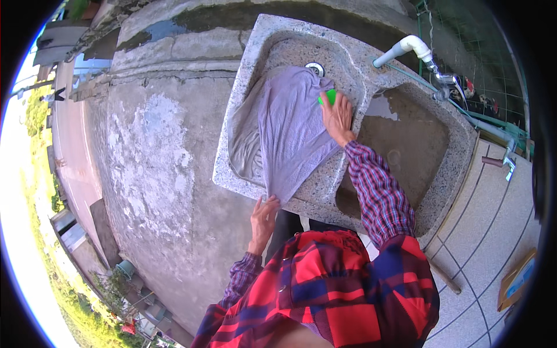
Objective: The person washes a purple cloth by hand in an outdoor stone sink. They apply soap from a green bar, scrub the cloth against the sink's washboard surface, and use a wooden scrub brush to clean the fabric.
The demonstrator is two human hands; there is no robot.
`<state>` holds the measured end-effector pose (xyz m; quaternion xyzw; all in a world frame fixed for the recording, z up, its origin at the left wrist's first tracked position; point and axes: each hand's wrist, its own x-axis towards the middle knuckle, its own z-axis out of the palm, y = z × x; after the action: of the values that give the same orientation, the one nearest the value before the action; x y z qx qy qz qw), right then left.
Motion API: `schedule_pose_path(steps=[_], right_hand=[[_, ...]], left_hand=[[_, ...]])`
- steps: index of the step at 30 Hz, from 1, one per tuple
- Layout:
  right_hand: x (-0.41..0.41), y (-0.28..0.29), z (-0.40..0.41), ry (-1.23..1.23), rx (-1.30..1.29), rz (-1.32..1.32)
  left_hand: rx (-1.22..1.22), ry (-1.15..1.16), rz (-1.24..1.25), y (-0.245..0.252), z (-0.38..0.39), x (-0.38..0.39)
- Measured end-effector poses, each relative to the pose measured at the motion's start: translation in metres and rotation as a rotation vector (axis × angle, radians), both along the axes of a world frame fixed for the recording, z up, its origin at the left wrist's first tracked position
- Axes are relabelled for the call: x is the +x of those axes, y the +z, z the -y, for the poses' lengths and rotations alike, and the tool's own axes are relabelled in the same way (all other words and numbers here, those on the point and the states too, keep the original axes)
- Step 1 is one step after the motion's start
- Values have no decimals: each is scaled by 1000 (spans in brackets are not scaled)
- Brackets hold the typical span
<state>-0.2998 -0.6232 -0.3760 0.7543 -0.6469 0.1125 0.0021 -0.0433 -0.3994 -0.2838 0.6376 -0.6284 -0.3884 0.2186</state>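
A wet lavender cloth (289,126) is spread across the washboard basin of a speckled stone laundry sink (300,24). My right hand (337,116) grips a bright green object (328,97), perhaps a soap bar or a brush, and presses it on the cloth's right upper edge. At the sink's front rim, my left hand (264,217) pinches the cloth's lower corner. Part of a greyish cloth (248,139) lies beneath on the left, over the basin's ridges. A round metal drain (315,68) shows just above the lavender cloth.
Brownish water stands in the right basin (400,139). A white pipe with a metal tap (444,80) rises behind it, and a second tap (508,163) sits farther right. A wooden stick (444,276) and a cardboard box (517,278) lie over the tiles. Worn concrete (150,165) extends left.
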Motion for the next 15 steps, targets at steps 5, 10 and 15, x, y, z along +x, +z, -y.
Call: schedule_pose_path(steps=[5,10,15], right_hand=[[57,-7,-22,74,83,130],[126,11,-71,1029,-121,442],[49,-17,108,312,19,-82]], left_hand=[[6,8,-3,0,-3,-4],[23,20,23,5,-8,-1],[33,25,21,6,-1,-10]])
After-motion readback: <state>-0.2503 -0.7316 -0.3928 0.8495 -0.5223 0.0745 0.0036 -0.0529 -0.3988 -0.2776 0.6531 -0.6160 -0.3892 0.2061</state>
